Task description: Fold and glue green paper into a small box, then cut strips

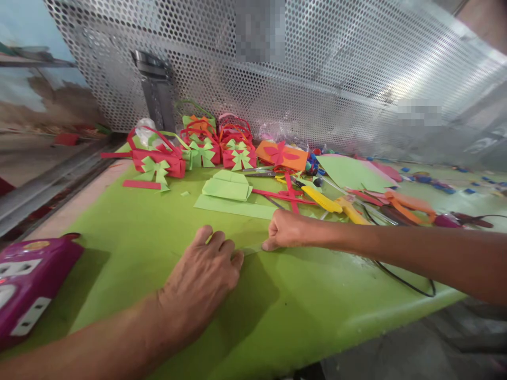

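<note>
A narrow light-green paper strip (252, 249) spans the gap between my two hands, low over the green tabletop. My left hand (206, 269) has its fingers curled in and pinches one end. At the other end my right hand (287, 229) is closed in a fist with the thumb pressed on the strip. Both ends are hidden by my fingers. Just beyond lies a wider green paper strip (233, 206), with a folded green paper piece (226, 186) behind it. Crossed red paper strips (291, 195) lie past my right hand.
Red paper baskets with green bows (170, 162) stand at the back beside an orange paper piece (291, 157). A yellow cutter (322, 199), orange-handled tool (410, 206) and black cable (412, 287) lie right. A purple power strip (35, 279) sits left; perforated metal (317, 68) rises behind.
</note>
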`<state>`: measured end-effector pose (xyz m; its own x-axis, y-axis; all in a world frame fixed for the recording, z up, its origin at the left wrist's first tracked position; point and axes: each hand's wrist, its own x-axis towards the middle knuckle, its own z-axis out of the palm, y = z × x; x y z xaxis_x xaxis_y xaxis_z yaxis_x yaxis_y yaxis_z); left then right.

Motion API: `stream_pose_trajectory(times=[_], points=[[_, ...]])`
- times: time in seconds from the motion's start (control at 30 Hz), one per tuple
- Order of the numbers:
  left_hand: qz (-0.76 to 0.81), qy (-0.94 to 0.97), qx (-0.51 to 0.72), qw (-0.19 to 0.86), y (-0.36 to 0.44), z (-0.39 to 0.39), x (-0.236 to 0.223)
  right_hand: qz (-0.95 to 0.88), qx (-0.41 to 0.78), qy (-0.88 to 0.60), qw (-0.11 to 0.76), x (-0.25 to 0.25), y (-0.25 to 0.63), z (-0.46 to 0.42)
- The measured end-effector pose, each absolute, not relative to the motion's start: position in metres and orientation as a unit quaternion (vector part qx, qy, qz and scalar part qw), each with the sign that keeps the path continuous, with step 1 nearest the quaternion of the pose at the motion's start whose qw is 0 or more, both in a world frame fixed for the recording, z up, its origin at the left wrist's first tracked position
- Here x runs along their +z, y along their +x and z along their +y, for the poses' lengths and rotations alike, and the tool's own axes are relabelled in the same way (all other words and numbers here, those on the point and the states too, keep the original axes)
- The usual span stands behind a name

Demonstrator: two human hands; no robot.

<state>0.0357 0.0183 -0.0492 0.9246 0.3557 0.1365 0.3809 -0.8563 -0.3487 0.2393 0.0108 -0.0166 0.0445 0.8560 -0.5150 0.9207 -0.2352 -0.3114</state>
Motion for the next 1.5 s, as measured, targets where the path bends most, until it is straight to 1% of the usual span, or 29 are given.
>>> stream_pose_trajectory(times=[0.37, 0.57, 0.7, 0.8, 0.87, 1.0, 1.07, 1.27, 1.5], points=[[-0.214, -0.956, -0.026, 0.197, 0.035, 0.018, -0.054, 0.598, -0.317, 0.736, 0.025, -0.023, 0.276, -0.006], [-0.218, -0.956, -0.026, 0.197, 0.035, 0.017, -0.054, 0.584, -0.327, 0.742, 0.033, -0.018, 0.275, -0.008], [-0.211, -0.958, -0.012, 0.196, 0.035, 0.017, -0.052, 0.576, -0.308, 0.755, 0.05, -0.007, 0.271, -0.006], [-0.198, -0.961, 0.018, 0.192, 0.036, 0.017, -0.049, 0.591, -0.28, 0.756, 0.027, 0.003, 0.259, 0.0], [-0.192, -0.961, 0.025, 0.196, 0.037, 0.018, -0.048, 0.605, -0.291, 0.741, 0.0, 0.007, 0.245, 0.006], [-0.193, -0.956, -0.006, 0.221, 0.038, 0.019, -0.05, 0.604, -0.393, 0.694, 0.005, -0.006, 0.216, 0.018], [-0.19, -0.953, -0.034, 0.235, 0.037, 0.019, -0.054, 0.597, -0.416, 0.686, 0.012, -0.016, 0.21, 0.023], [-0.18, -0.939, -0.11, 0.27, 0.037, 0.02, -0.059, 0.602, -0.404, 0.688, 0.023, -0.026, 0.213, 0.031], [-0.189, -0.943, -0.107, 0.251, 0.035, 0.019, -0.057, 0.567, -0.407, 0.715, 0.035, -0.02, 0.224, 0.029]])
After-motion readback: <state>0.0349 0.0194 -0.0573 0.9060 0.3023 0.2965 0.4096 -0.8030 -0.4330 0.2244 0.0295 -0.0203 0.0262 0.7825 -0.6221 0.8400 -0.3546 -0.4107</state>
